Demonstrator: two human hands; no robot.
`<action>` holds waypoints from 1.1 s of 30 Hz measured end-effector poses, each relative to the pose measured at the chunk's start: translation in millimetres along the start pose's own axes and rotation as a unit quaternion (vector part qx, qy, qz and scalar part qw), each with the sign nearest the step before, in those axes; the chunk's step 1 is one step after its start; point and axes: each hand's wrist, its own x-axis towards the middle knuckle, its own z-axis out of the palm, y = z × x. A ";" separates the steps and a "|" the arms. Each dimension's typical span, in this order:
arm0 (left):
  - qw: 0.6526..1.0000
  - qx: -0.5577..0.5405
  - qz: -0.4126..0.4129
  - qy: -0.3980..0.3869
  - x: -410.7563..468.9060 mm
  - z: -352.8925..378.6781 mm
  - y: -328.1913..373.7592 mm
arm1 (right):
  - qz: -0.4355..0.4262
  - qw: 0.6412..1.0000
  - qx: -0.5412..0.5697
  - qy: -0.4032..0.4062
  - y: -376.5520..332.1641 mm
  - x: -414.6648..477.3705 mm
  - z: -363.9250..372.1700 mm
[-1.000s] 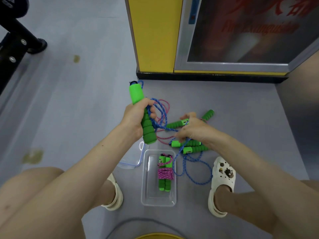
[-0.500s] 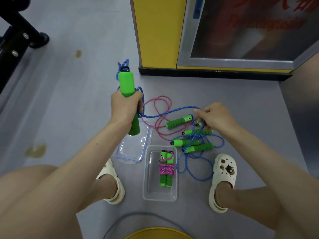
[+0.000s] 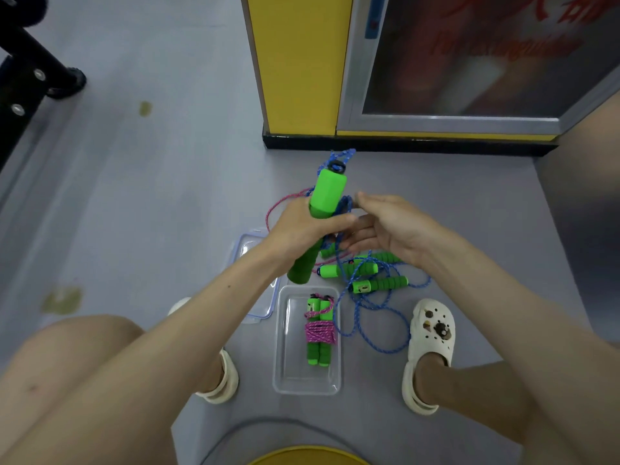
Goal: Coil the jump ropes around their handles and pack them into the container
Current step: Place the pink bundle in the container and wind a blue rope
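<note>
1. The left hand is grasping the green handle around its middle. It is tilting the capped end toward 1 o'clock and the foam end toward 7 o'clock, above the floor.
2. The right hand is meeting the handle from 3 o'clock, palm turned inward and fingers fairly straight. Its thumb is lying against the blue rope where the cord is passing the handle. Whether the cord is being pinched cannot be told.
3. The slack of the blue rope is trailing down to 5 o'clock and looping across the floor among the loose handles. A pink rope is arcing out at 10 o'clock of the left hand.
4. The container is sitting at 6 o'clock of the hands, holding one coiled pink bundle. Its lid is lying beside it at 10 o'clock.
5. Judged step: the blue rope is being wound onto the handle, and the task is only partly done.
6. Judged technique:
   - The left hand should be holding the handle steady while the right is laying each turn snug against the last, with even tension.
   - The slack should be lifting free of the other handles, since a snag there is likely to drag them along.
   - The turns should be staying on the mid-section so the bundle is fitting the container.
</note>
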 end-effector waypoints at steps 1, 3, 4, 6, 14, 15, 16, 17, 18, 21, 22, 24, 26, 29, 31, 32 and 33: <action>1.000 0.001 -0.001 -0.013 -0.4 1.6 0.2 | 0.001 1.000 -0.008 -0.004 0.1 -1.0 -0.7; 1.000 0.003 -0.012 -0.008 1.0 3.6 -0.1 | 0.002 1.000 -0.027 -0.013 -0.3 -3.2 -3.4; 1.000 0.004 -0.021 0.008 2.3 3.6 -0.6 | -0.001 0.999 -0.030 -0.015 -0.2 -4.0 -3.8; 0.998 -0.025 -0.033 0.042 4.3 3.5 -0.6 | -0.022 0.999 -0.043 0.005 0.4 -4.9 -3.7; 0.940 -0.322 -0.097 0.049 8.2 -4.8 6.3 | 0.046 0.930 -0.364 -0.012 21.4 7.4 -6.6; 0.935 -0.339 -0.095 0.047 8.2 -5.1 6.1 | 0.049 0.924 -0.375 -0.047 24.6 7.3 -4.0; 0.932 -0.348 -0.092 0.049 8.0 -5.8 6.1 | 0.046 0.919 -0.385 -0.070 27.2 7.1 -2.0; 0.932 -0.348 -0.087 0.054 7.7 -6.9 6.9 | 0.039 0.914 -0.396 -0.083 28.5 6.7 -0.4; 0.933 -0.344 -0.082 0.062 7.1 -8.8 8.0 | 0.034 0.910 -0.406 -0.082 28.5 6.8 -0.5; 0.939 -0.324 -0.069 0.093 6.4 -19.0 9.8 | 0.019 0.908 -0.418 -0.016 28.2 11.2 -10.2; 0.939 -0.320 -0.066 0.106 6.0 -23.5 10.3 | 0.012 0.901 -0.433 0.011 28.5 13.2 -14.4; 0.940 -0.308 -0.059 0.134 5.3 -33.1 10.6 | 0.011 0.874 -0.484 0.045 29.7 14.9 -21.0; 0.941 -0.290 -0.054 0.168 4.3 -43.3 10.8 | 0.027 0.842 -0.535 0.066 31.9 15.0 -27.2; 0.944 -0.215 -0.030 0.248 4.7 -59.2 7.4 | 0.029 0.807 -0.578 0.114 35.0 17.5 -38.6; 0.947 -0.142 -0.005 0.288 4.7 -66.0 4.0 | 0.005 0.813 -0.562 0.153 34.6 18.1 -44.1; 0.948 -0.118 0.003 0.294 4.1 -66.8 3.0 | -0.012 0.826 -0.538 0.169 33.0 17.9 -45.6; 0.951 -0.099 0.008 0.293 3.3 -66.2 2.3 | -0.029 0.850 -0.494 0.179 30.5 17.5 -46.1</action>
